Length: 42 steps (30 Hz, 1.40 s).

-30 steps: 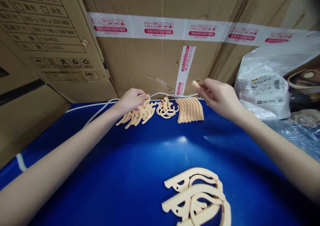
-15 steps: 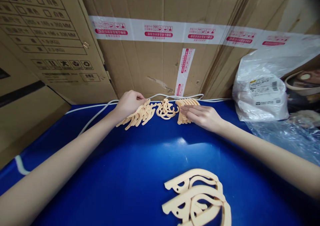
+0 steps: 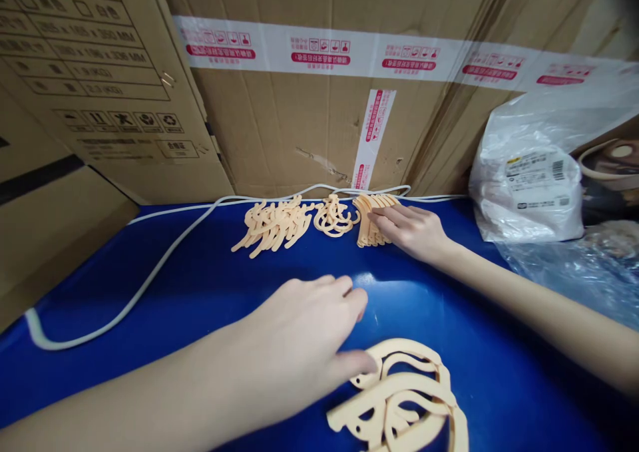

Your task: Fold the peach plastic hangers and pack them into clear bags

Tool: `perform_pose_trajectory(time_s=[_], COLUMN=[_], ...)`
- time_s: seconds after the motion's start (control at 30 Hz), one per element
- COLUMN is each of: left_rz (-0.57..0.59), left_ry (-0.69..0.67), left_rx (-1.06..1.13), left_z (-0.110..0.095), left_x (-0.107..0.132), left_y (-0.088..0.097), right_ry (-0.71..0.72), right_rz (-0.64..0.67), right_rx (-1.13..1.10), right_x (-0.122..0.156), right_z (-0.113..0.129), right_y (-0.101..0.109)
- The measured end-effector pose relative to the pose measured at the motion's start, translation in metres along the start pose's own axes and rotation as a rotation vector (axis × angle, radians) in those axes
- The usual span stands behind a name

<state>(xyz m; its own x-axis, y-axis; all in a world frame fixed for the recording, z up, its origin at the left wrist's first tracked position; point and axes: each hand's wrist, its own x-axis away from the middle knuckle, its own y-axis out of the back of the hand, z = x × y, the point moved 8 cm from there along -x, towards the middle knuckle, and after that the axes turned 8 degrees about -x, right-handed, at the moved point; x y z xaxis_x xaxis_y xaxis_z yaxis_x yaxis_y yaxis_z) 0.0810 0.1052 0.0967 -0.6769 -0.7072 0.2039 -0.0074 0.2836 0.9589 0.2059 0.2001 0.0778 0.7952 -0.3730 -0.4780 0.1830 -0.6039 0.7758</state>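
My left hand [image 3: 319,339] hangs over the near part of the blue table, palm down, with bent fingers and the thumb apart. I see nothing in it. Its thumb tip overlaps the front folding hangers [image 3: 414,385], pale beige plastic frames lying on one another. My right hand [image 3: 412,229] rests with its fingers across a neat row of curved hanger arms [image 3: 365,222] at the back; its thumb is hidden. Left of that row lies a small heap of hanger hooks [image 3: 334,218]. Further left is a loose pile of curved hanger pieces [image 3: 277,226].
Cardboard boxes [image 3: 294,126] wall off the back and left of the blue table [image 3: 190,305]. A white cable [image 3: 150,282] runs along the back and curves down the left side. At the right stand a white plastic bag [image 3: 526,186] and clear plastic film [image 3: 544,272].
My left hand has left the loose pile at the back and come toward me and right, over the front hangers. My right hand stays at the row, its fingers slightly shifted.
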Motion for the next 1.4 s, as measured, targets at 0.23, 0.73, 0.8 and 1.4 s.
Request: perform_pose_trajectory(time_s=[0.23,0.73,0.8,1.4], left_rz=[0.185,0.164,0.116,-0.328], left_ry=[0.021,0.004,-0.015,0.149], left_rx=[-0.080,-0.087,-0.109,0.816], left_z=[-0.001,-0.004,0.000,0.057], left_x=[0.007,0.004,0.003,-0.015], left_y=[-0.038,-0.054,-0.055,0.009], right_ry=[-0.077,-0.121,-0.108,-0.474], right_rz=[0.148,0.179,0.133,0.200], right_rx=[-0.098,-0.239,-0.343,-1.090], right_x=[-0.004,-0.010,-0.013,-0.014], right_z=[-0.001,0.008,0.021,0.037], right_y=[-0.002,0.011,0.030,0.048])
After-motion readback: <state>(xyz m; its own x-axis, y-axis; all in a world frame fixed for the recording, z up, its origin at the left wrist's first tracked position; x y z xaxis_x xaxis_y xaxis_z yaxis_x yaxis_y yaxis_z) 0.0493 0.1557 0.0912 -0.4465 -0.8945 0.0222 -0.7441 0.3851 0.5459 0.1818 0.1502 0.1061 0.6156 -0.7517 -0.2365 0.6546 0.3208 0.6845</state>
